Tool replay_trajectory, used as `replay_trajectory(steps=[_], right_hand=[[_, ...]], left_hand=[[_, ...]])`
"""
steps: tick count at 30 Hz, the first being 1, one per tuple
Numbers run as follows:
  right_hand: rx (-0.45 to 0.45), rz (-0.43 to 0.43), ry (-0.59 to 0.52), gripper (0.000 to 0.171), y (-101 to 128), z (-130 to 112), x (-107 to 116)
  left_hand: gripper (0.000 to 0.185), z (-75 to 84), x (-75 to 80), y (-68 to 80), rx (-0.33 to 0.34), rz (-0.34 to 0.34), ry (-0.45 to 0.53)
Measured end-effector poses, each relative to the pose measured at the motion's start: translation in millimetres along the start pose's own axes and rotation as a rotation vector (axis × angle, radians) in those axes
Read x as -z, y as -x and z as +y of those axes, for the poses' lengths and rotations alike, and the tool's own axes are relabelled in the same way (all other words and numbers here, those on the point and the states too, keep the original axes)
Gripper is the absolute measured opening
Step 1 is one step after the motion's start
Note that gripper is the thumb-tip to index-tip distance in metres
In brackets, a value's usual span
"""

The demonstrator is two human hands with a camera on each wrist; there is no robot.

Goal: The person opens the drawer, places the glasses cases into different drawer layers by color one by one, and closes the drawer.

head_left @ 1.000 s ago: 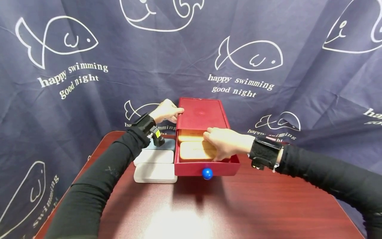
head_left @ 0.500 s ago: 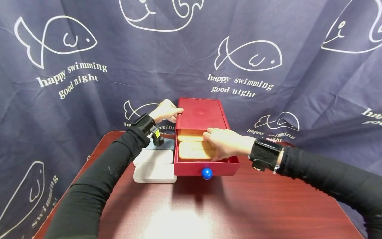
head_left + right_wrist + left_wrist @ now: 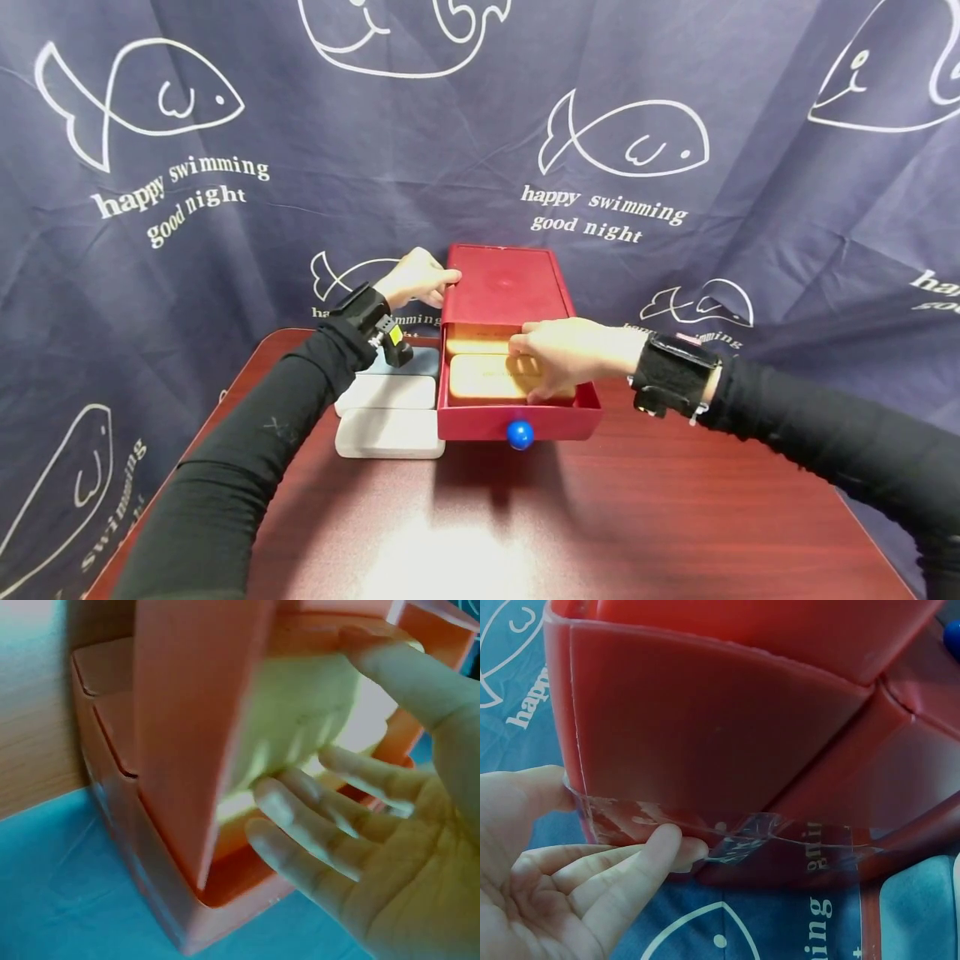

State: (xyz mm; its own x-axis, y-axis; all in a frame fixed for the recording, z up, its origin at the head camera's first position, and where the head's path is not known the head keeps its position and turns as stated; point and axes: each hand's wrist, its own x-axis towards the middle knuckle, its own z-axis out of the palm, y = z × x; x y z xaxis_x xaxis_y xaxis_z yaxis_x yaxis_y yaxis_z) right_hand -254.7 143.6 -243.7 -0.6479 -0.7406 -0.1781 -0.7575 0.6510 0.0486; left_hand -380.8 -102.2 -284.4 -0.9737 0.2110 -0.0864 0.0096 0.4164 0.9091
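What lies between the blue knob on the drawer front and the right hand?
In the head view, only the red drawer's front wall separates the blue knob from the right hand, whose fingers rest on the near yellow case inside.

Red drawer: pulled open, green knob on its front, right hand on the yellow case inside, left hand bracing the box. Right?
Not quite. The knob on the red drawer is blue, not green, as the head view shows. The rest holds: right hand on the yellow case, left hand bracing the box.

Both hands [image 3: 495,317] fwd, fingers relaxed
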Motion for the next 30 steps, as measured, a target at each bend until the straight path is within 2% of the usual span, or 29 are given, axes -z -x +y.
replay_trajectory(steps=[9,12,14,17,20,25,28,30], right_hand=[[0.063,-0.22,-0.119,0.038,-1,6,23],[0.077,-0.248,-0.123,0.039,1,5,28],[0.089,-0.231,-0.104,0.041,4,3,30],[0.1,-0.137,-0.046,0.042,12,-7,32],[0.135,0.051,0.065,0.04,26,-24,26],[0.258,0.402,0.342,0.038,44,-53,-1],[0.321,0.554,0.501,0.035,50,-63,-18],[0.362,0.6,0.603,0.034,53,-66,-28]], left_hand=[[0.031,-0.6,1.2,-1.5,0.005,-0.006,0.007],[0.032,-0.1,1.2,-1.3,0.005,-0.011,0.013],[0.032,0.0,0.7,-1.1,0.008,-0.012,0.015],[0.033,-0.4,0.1,-1.2,0.013,-0.011,0.018],[0.033,-0.8,-0.1,-1.6,0.015,-0.008,0.015],[0.033,-0.9,0.0,-1.9,0.003,-0.006,0.004],[0.034,-0.9,0.4,-2.1,0.003,-0.006,0.003],[0.035,-1.1,0.5,-2.6,0.009,-0.005,0.004]])
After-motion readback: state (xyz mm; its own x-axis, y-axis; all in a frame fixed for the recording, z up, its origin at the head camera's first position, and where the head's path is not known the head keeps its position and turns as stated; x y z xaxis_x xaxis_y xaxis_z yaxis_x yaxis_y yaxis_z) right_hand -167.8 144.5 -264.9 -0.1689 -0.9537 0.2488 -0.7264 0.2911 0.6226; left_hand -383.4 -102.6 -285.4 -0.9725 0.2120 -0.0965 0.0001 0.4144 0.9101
